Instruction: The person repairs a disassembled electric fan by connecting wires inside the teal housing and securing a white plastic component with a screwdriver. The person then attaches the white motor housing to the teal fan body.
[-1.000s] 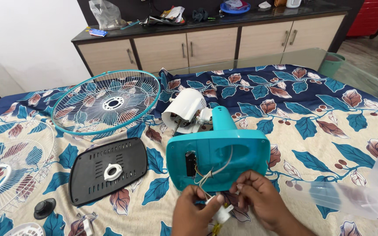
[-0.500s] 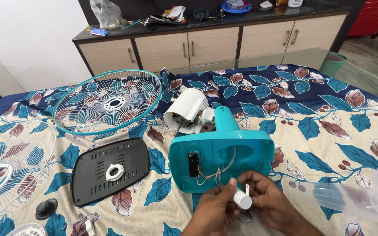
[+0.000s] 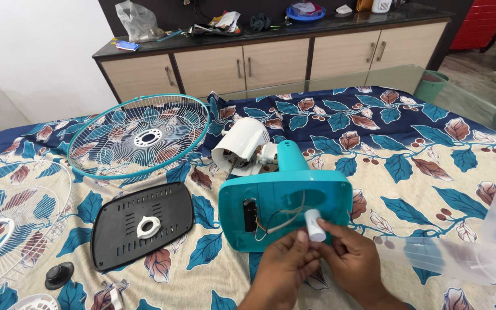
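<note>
Both hands meet at the open underside of a teal fan base [image 3: 285, 201] lying on a leaf-patterned cloth. My left hand [image 3: 285, 270] and my right hand [image 3: 351, 261] together pinch a small white cylinder [image 3: 315, 224], likely a capacitor, wired into the base by thin wires [image 3: 279, 221]. A teal neck joins the base to the white motor housing [image 3: 242, 146] behind it.
A black vented base cover [image 3: 139, 227] with a white ring lies to the left. A teal fan grille [image 3: 139, 138] leans behind it, a white grille [image 3: 7, 224] at far left, a black knob [image 3: 59, 275] near it. Clear plastic bag [image 3: 477, 252] at right; cabinet [image 3: 271, 54] behind.
The white cylinder has been lifted from low near my hands up to the rim of the teal base. My hands moved up and slightly right with it.
</note>
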